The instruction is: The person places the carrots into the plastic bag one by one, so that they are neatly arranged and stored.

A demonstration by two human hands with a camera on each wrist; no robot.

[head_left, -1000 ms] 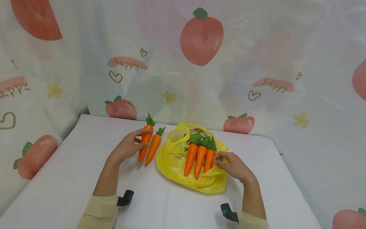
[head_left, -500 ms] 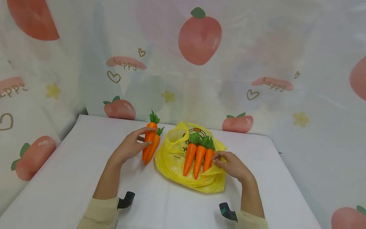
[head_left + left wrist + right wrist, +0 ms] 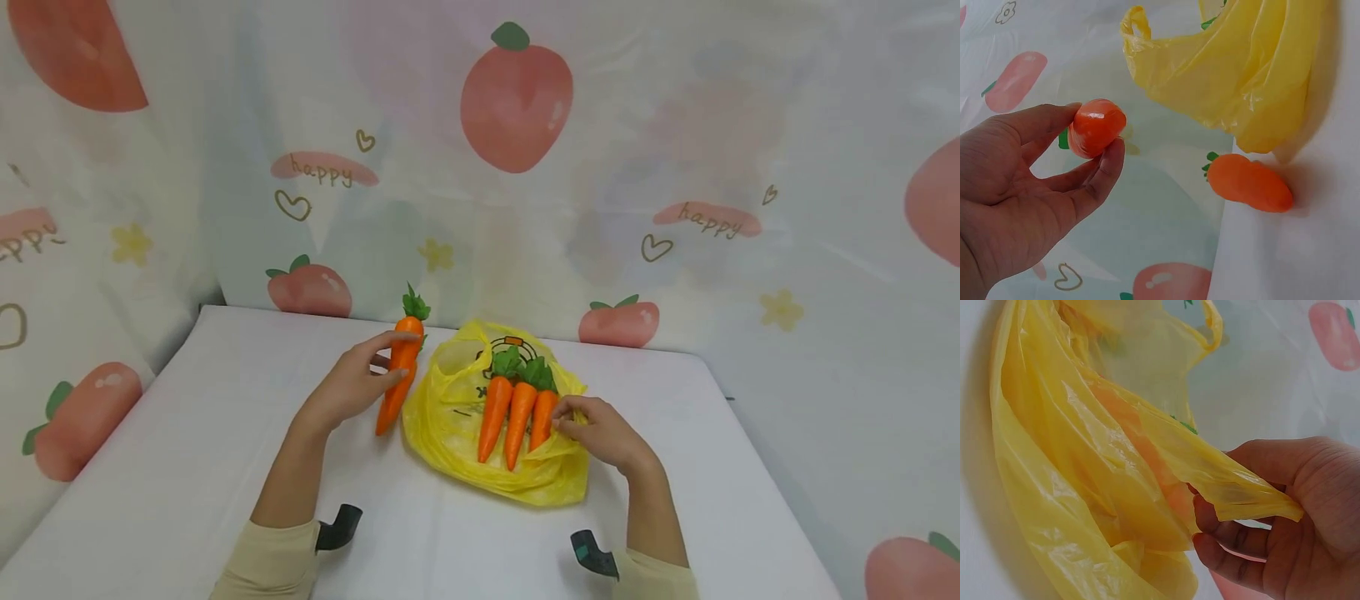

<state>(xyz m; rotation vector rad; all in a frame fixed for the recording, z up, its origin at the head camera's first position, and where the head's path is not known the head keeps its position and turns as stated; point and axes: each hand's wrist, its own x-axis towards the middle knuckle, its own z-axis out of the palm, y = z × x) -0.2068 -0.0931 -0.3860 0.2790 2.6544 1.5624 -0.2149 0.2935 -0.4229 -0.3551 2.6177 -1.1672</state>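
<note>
My left hand pinches an orange carrot with green leaves between thumb and fingers. In the left wrist view the held carrot is up off the table, its tapered end toward the camera. A second carrot lies on the table beside the yellow bag; in the head view the held one mostly covers it. Three carrots lie side by side at the mouth of the yellow plastic bag. At the bag's right edge, my right hand holds a fold of the plastic between thumb and fingers.
The white table runs back to a fruit-patterned cloth backdrop, with another patterned side on the left. A black curved mount sticks out at the left sleeve, and a similar mount at the right.
The left hand has picked up one carrot and carried it right, toward the bag, so that it now overlaps the second carrot. The right hand keeps its hold on the bag.
</note>
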